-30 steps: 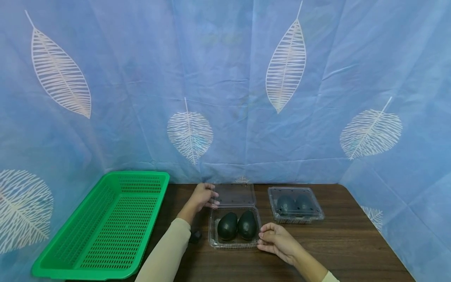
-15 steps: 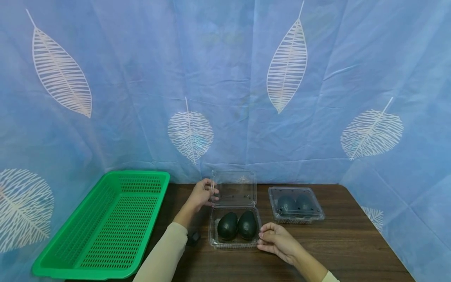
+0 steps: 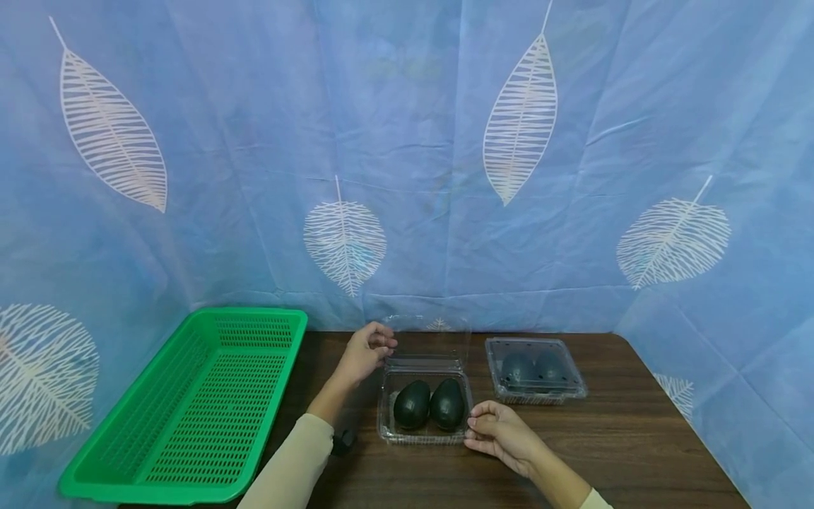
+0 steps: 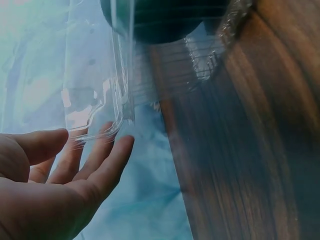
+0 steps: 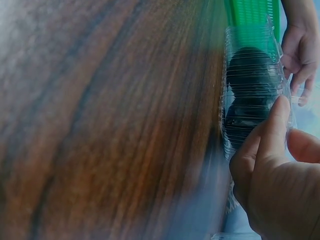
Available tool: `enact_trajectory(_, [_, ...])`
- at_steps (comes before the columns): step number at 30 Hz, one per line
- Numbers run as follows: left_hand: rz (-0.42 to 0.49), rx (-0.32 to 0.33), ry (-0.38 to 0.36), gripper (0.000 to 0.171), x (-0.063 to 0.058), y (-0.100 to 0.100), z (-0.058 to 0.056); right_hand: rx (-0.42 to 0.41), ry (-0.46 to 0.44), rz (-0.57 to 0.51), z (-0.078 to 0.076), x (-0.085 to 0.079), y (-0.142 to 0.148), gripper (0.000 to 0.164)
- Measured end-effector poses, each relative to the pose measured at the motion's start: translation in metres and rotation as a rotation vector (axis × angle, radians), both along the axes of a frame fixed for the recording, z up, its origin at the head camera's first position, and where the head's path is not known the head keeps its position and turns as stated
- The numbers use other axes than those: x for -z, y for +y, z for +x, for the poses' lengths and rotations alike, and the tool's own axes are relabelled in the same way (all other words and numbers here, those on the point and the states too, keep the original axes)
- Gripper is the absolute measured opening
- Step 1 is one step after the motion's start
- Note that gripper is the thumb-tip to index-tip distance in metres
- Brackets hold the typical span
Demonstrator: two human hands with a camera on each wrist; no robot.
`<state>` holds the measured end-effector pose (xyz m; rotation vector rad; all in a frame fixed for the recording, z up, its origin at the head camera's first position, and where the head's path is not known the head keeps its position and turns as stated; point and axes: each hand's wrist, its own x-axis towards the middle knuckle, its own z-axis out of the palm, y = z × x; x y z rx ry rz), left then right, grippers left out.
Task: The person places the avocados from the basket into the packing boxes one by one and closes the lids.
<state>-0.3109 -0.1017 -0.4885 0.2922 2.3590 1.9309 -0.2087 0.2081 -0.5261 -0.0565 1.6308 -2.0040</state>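
A clear plastic clamshell container (image 3: pixel 422 438) lies on the table with two dark green avocados (image 3: pixel 412 405) side by side in its base. Its hinged clear lid (image 3: pixel 429 343) stands raised at the back. At the lid's left edge is my left hand (image 3: pixel 365 353); in the left wrist view its fingers (image 4: pixel 102 152) reach behind the lid corner, loosely extended, with the thumb apart from them. My right hand (image 3: pixel 502 435) grips the base's right front edge, one finger along the outer wall and the thumb by the rim, as the right wrist view shows.
To the right stands a second clear container (image 3: pixel 535 371), closed, with two dark avocados in it. A large green slotted basket (image 3: pixel 280 396) takes up the left side. Blue leaf-patterned cloth (image 3: pixel 413 177) hangs behind the brown wooden table (image 3: pixel 610 424).
The lid has swung up from lying back, with my left hand rising slightly at its edge. My right hand has stayed at the base's right side.
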Motion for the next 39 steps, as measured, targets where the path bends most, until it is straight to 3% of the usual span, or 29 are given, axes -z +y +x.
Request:
enact_trajectory(6, [-0.031,0.018,0.118,0.023,0.003,-0.002,0.01,0.013,-0.011,0.009,-0.001,0.002,0.0,0.024])
enact_trajectory(14, [-0.103,0.0,0.189,0.035,0.006,-0.004,0.021,0.014,-0.009,0.003,-0.002,0.003,0.0,0.025])
enact_trajectory(18, [-0.149,0.064,0.239,0.04,0.009,-0.006,0.028,0.017,-0.011,-0.002,-0.002,0.003,0.0,0.024])
enact_trajectory(25, [-0.193,0.13,0.216,0.05,0.016,-0.012,0.039,0.019,-0.019,-0.003,-0.002,0.004,0.0,0.025])
enact_trajectory(33, [-0.253,0.093,0.281,0.04,0.019,-0.014,0.047,0.021,-0.058,-0.051,-0.001,0.005,0.003,0.016])
enact_trajectory(36, [-0.259,0.079,0.248,0.041,0.019,-0.014,0.05,0.029,-0.068,-0.075,-0.001,0.005,0.004,0.01])
enact_trajectory(39, [-0.261,0.059,0.219,0.041,0.02,-0.013,0.052,0.03,-0.073,-0.108,0.0,0.004,0.005,0.018])
